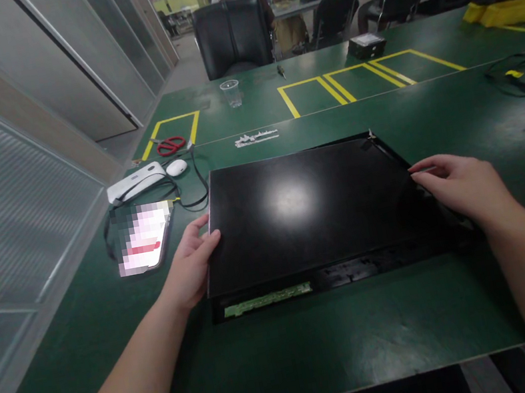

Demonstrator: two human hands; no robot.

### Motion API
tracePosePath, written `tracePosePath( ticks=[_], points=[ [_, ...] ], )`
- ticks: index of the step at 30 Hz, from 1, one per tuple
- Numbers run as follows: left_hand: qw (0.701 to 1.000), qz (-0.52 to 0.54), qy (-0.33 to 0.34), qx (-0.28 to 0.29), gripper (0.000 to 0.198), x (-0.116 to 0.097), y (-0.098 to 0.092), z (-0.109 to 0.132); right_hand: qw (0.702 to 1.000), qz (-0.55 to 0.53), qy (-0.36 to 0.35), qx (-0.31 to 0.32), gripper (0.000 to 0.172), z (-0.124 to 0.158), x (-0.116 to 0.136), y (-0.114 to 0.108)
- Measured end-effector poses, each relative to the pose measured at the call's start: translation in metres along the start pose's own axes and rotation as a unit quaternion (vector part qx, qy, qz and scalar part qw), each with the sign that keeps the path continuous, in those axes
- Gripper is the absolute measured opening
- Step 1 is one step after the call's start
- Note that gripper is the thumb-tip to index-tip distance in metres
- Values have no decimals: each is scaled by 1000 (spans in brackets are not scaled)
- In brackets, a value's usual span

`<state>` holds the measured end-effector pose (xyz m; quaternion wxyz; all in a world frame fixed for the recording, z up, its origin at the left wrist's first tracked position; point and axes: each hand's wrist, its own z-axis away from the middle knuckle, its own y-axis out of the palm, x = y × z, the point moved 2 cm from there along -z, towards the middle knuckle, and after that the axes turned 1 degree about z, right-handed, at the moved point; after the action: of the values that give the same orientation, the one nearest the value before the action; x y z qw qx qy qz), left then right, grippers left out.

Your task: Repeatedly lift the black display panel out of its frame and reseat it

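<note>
Head view: 1 black display panel [306, 216] lies flat on the green table [320, 349], right in front of the person, with a glare spot on its dark face. 1 narrow green circuit strip [268, 300] shows along its near edge; any print on it is too small to read.

The left hand [193, 263] clasps the panel's left edge, thumb above and fingers curled against the side. The right hand [464, 188] lies on the right edge, thumb and forefinger close together at the rim; whether they pinch it or only rest there I cannot tell.

Just left of the panel lies 1 phone [146, 241], its screen blurred out. Beyond it sit 1 white mouse [177, 167], 1 long white device [135, 181] and 1 pair of red-handled scissors [171, 145]. Farther back stand 1 clear plastic cup [231, 93], 1 screwdriver [280, 71] and 1 small black box [367, 44]. A cluster of small pale parts [256, 136] lies just behind the panel. 1 black chair [233, 36] stands at the far side.
</note>
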<state>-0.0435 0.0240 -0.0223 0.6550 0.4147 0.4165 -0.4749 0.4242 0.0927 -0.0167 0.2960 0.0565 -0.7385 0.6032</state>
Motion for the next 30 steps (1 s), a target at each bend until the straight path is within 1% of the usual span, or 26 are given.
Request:
tracePosePath(
  ticks=[5, 11, 19, 23, 30],
  points=[
    [1000, -5, 1, 5, 74, -1, 1, 1, 1000, 6, 0, 7, 36, 0, 0, 0],
    [1000, -5, 1, 7, 71, -2, 1, 1, 1000, 8, -3, 2, 33, 0, -1, 1],
    [1000, -10, 2, 14, 72, 0, -1, 0, 1000, 12, -9, 3, 32, 1, 0, 1],
    [1000, -12, 5, 16, 71, 1, -1, -1, 1000, 17, 0, 8, 30, 1, 2, 0],
    [1000, -12, 4, 16, 74, -1, 2, 1, 1000, 25, -3, 9, 33, 1, 0, 1]
  ],
)
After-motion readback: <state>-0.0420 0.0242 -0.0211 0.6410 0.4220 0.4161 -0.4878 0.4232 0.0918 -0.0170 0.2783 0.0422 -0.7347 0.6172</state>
